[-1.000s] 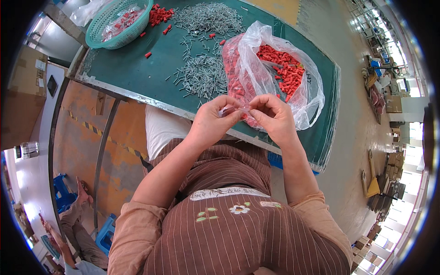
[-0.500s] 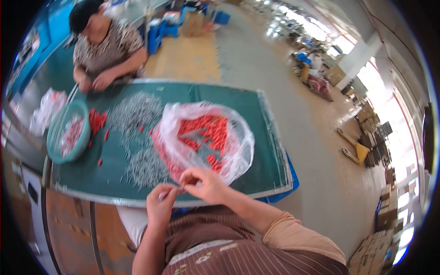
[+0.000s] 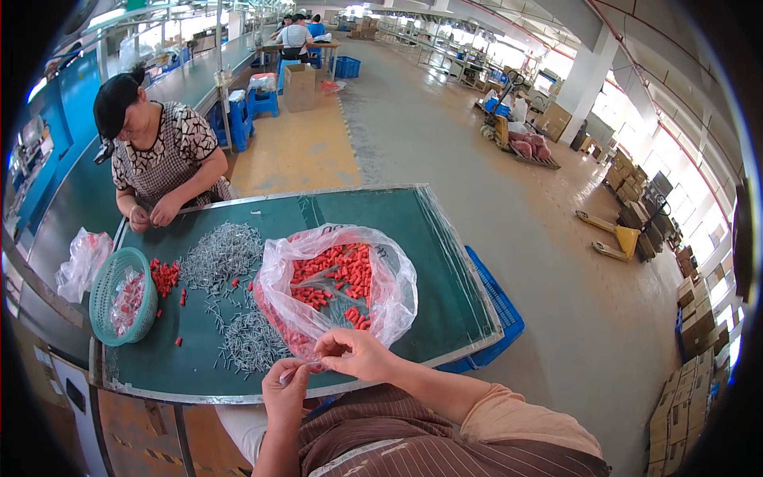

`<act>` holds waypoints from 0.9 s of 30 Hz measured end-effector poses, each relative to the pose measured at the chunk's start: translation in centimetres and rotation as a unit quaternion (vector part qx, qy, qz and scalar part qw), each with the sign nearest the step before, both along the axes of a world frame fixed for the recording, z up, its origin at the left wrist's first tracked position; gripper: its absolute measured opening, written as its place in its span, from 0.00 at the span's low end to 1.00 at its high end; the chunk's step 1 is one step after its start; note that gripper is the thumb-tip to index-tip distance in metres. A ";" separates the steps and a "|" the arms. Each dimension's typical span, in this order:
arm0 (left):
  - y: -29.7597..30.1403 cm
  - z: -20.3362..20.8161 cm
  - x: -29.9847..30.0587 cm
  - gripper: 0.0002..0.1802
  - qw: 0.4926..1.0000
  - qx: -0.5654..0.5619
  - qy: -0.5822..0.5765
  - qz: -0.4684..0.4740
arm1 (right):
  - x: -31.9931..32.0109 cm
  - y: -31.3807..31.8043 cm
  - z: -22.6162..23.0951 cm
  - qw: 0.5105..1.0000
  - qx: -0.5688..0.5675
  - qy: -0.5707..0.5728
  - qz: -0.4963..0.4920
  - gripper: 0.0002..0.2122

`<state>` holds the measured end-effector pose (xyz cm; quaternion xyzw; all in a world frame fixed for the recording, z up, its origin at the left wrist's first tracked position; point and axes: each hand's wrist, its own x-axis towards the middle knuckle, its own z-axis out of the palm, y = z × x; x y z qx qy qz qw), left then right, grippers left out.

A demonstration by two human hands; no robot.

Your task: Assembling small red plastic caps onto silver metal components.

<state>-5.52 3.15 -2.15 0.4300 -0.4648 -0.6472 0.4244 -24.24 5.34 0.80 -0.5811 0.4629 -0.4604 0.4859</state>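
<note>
The left hand (image 3: 284,389), upright, and right hand (image 3: 358,355), slanting in leftward, still meet at the table's (image 3: 445,310) near edge, fingertips pinched on a small clear plastic piece (image 3: 312,366), partly hidden. Just beyond sits the bag (image 3: 403,288) of red plugs (image 3: 350,266). The view has tilted up, revealing more floor (image 3: 477,238) past the co-worker (image 3: 167,151).

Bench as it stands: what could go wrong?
1. The open plastic bag of red plugs sits right by the right hand; a bump might spill some.
2. Stray plugs lie at the gray screws, so parts could mix.
3. The nearer screw pile, near the table edge, might get swept off.
</note>
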 end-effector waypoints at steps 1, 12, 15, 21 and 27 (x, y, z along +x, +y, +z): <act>0.2 0.2 0.1 0.00 1.000 -0.001 -0.002 0.003 | 0.2 0.1 -0.1 1.000 -0.001 -0.002 0.003 0.10; 1.0 1.0 -1.2 0.00 1.000 0.016 -0.011 -0.014 | 0.4 1.5 0.2 1.000 0.002 0.014 -0.019 0.08; 1.0 0.8 -1.1 0.01 0.999 0.002 -0.020 -0.041 | 0.1 1.7 0.2 1.000 0.004 -0.008 -0.023 0.08; 1.9 0.4 -1.3 0.02 0.996 -0.045 -0.044 -0.069 | -0.1 3.1 0.1 0.999 -0.016 0.037 -0.022 0.08; 2.2 1.0 -2.6 0.07 0.991 0.082 -0.055 -0.088 | -3.7 4.6 2.5 0.979 -0.005 0.162 -0.127 0.06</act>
